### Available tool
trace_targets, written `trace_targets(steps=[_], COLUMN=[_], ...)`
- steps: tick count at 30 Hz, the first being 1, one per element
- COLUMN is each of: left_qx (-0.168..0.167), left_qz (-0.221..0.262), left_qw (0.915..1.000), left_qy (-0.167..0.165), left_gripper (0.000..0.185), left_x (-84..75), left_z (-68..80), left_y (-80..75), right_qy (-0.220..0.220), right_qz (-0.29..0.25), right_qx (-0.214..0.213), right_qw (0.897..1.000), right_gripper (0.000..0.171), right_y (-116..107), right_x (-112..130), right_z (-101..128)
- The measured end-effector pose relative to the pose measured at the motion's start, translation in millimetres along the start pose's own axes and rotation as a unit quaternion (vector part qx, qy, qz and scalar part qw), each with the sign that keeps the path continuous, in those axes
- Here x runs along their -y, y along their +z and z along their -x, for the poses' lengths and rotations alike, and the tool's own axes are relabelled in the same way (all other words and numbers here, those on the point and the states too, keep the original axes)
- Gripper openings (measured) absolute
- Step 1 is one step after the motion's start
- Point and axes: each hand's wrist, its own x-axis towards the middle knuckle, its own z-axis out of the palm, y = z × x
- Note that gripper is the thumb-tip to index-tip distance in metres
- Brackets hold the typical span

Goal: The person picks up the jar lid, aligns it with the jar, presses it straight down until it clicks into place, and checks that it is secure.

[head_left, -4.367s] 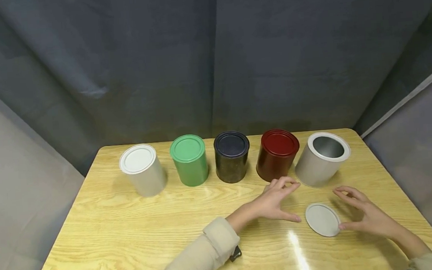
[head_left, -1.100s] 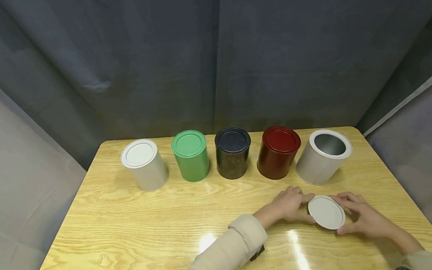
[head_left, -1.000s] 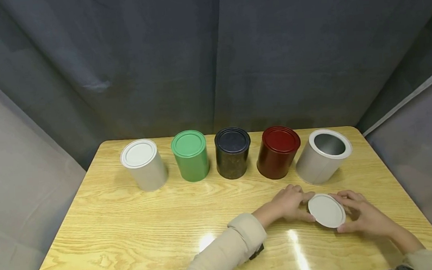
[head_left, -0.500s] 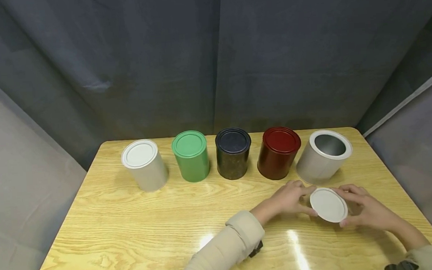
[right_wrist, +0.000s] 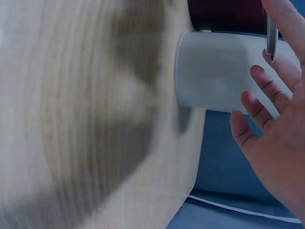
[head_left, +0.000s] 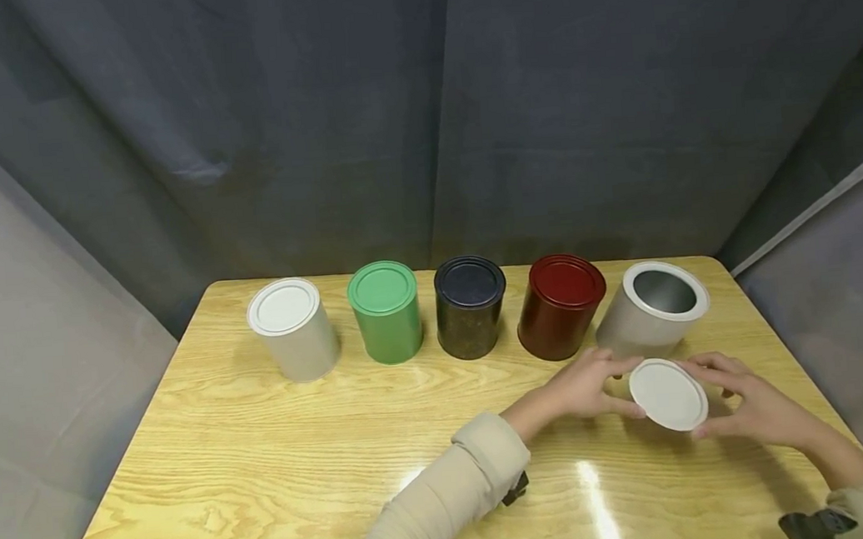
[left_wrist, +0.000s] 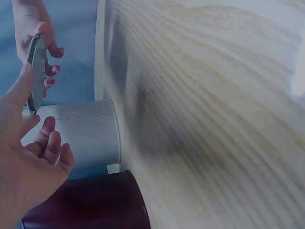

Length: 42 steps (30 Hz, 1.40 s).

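A round pale grey can lid [head_left: 668, 395] is held off the table between both hands, its flat face tipped toward the head camera. My left hand [head_left: 590, 385] pinches the lid's left edge between thumb and index finger. On the opposite edge, my right hand [head_left: 757, 405] grips it the same way. Just behind stands the uncovered grey can [head_left: 634, 326], its dark inside showing through a wide white rim. In the left wrist view the lid [left_wrist: 38, 74] appears nearly edge-on, clear of the wood. Only a sliver of the lid [right_wrist: 271, 40] shows in the right wrist view.
Along the back of the wooden table [head_left: 265, 465] stand four lidded cans in a row: white [head_left: 297, 337], green [head_left: 388, 323], black [head_left: 470, 317] and dark red [head_left: 558, 315], the last close beside the uncovered can. Grey curtains [head_left: 317, 144] hang behind and at the sides.
Both hands have closed in on the lid, which lay on the table at first. They have lifted it and carried it toward the uncovered can. The cans have stayed put.
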Motion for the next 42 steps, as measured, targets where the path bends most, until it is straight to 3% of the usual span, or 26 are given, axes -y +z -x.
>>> trace_targets(steps=[15,20,30,42], left_qx=[-0.024,-0.05,-0.11,-0.103], left_qz=[0.003,-0.003,-0.009,-0.045], left_qw=[0.9995,0.9983,0.9938,0.9937], left_qy=[0.021,0.028,-0.001,0.001], left_gripper=[0.073,0.07,0.062,0.065], left_x=[-7.7,-8.5,-14.3,-16.6], left_z=[-7.1,-9.7,-13.4,-27.0], left_y=[-25.8,-29.5,-41.6,-62.4], right_qy=[-0.009,-0.006,-0.015,0.007], right_qz=[-0.017,-0.02,-0.007,-0.007], right_qx=[-0.017,-0.02,-0.034,-0.023], right_qw=[1.0,1.0,0.999,1.0], right_gripper=[0.085,0.086,0.088,0.086], right_y=[-26,-32,-43,-62], right_x=[7,7,2,-4], right_z=[-14,-19,-29,-44])
